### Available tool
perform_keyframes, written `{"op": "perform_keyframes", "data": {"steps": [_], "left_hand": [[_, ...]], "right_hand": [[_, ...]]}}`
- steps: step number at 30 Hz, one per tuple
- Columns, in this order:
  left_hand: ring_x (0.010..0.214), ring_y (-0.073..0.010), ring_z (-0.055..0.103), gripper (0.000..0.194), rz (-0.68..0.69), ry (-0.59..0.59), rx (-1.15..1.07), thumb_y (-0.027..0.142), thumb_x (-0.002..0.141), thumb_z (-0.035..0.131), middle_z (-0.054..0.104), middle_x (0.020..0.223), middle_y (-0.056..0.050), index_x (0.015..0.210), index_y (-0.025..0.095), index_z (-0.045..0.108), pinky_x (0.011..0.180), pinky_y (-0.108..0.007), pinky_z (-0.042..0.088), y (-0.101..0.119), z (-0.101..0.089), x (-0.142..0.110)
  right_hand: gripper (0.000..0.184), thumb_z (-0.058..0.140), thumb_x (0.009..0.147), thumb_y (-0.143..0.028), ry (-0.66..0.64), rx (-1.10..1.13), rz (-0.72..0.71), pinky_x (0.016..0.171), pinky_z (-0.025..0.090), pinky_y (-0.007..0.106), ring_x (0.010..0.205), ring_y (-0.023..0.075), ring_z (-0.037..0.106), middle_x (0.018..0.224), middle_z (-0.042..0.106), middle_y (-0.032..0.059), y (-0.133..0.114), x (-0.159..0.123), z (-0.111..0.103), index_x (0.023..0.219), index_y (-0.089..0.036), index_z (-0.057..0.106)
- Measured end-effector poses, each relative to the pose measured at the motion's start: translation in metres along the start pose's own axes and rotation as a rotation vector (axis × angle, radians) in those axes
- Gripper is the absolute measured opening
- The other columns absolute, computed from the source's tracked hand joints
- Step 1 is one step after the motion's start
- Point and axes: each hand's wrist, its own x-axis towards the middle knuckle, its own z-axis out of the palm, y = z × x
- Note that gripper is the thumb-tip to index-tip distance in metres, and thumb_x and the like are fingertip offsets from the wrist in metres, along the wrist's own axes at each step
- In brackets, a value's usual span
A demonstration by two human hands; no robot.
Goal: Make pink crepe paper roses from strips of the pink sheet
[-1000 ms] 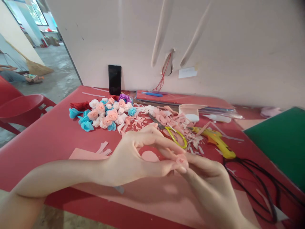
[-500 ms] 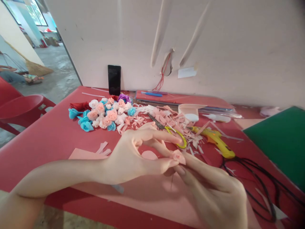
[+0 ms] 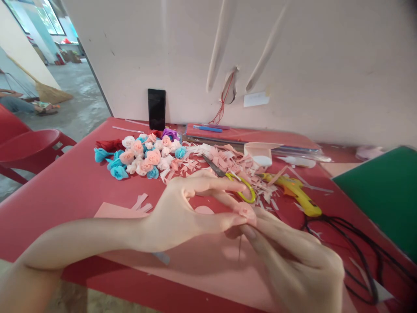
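Observation:
A small pink paper rose (image 3: 246, 211) is pinched between both hands above the table, and a thin stem or thread hangs down beneath it. My left hand (image 3: 192, 213) grips the rose with thumb and a finger, its index finger stretched out above. From the right, my right hand (image 3: 293, 256) closes its thumb and fingertips on the flower's base. Under the hands lies a large pink paper sheet (image 3: 195, 274), with a round pink paper piece (image 3: 204, 210) partly hidden behind the left hand.
Finished paper flowers (image 3: 153, 156) cluster at the back left. Yellow-handled scissors (image 3: 241, 187) rest among pink paper scraps (image 3: 224, 158). A yellow glue gun (image 3: 298, 193) with a black cord (image 3: 355, 243) lies right, near a green board (image 3: 384, 195). A phone (image 3: 157, 108) leans against the white panel.
The rose has turned and tilted between my fingers. My right hand has shifted down and to the right, and the thin stem has come into view. My left index finger has lifted off.

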Motion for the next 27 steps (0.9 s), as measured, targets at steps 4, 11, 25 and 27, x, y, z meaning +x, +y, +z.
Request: {"op": "perform_keyframes", "data": {"steps": [4,11,25,27], "left_hand": [[0.084,-0.0142,0.063,0.024,0.015,0.0,-0.007,0.013,0.071,0.069,0.074,0.075,0.0,0.094,0.018,0.067,0.082,-0.028,0.049,-0.0001,0.0004,0.0002],[0.09,-0.014,0.065,0.029,-0.083,0.009,-0.011,0.017,0.068,0.072,0.074,0.07,0.002,0.097,0.019,0.066,0.089,-0.025,0.049,0.001,0.0014,0.0017],[0.079,-0.018,0.068,0.017,-0.251,-0.04,-0.071,0.018,0.065,0.071,0.074,0.073,0.0,0.082,0.018,0.07,0.068,-0.024,0.057,0.0023,-0.0028,0.0049],[0.082,-0.0182,0.068,0.021,-0.247,-0.044,-0.067,0.017,0.065,0.071,0.074,0.075,-0.001,0.087,0.018,0.07,0.069,-0.024,0.057,0.0025,-0.003,0.0049]], "right_hand": [[0.04,0.056,0.079,-0.005,0.007,0.003,-0.028,0.047,0.052,0.022,0.053,0.0123,0.06,0.07,0.069,-0.0075,-0.0004,0.0028,0.0032,0.097,-0.04,0.066],[0.037,0.056,0.079,-0.006,0.006,0.045,-0.015,0.047,0.052,0.022,0.05,0.0119,0.061,0.069,0.071,-0.0074,0.0002,0.0059,0.0025,0.093,-0.038,0.068],[0.029,0.059,0.078,-0.01,0.01,0.055,0.073,0.044,0.05,0.023,0.048,0.0136,0.058,0.057,0.062,-0.0043,-0.0019,0.0026,0.0019,0.085,-0.036,0.07],[0.029,0.059,0.078,-0.011,0.002,0.08,0.082,0.043,0.05,0.023,0.047,0.0137,0.058,0.056,0.063,-0.0041,-0.0018,0.0027,0.0014,0.084,-0.036,0.071]]}}
